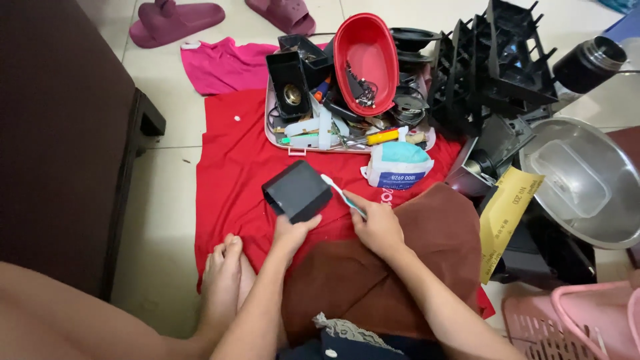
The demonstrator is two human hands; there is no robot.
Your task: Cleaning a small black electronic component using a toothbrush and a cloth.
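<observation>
Left hand [292,232] grips the near edge of a black box-shaped part [297,191], held above the red cloth [230,167] on the floor. Right hand [379,228] grips a toothbrush [342,195], bristles touching the part's right side.

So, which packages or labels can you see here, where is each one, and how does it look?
Soft pouch: on the red cloth, just below the pink tray; white with a teal top and a blue printed band.
Sandpaper sheet: right of the brown cloth, beside the steel bowl; yellow-brown rectangle, small dark print near its top.
</observation>
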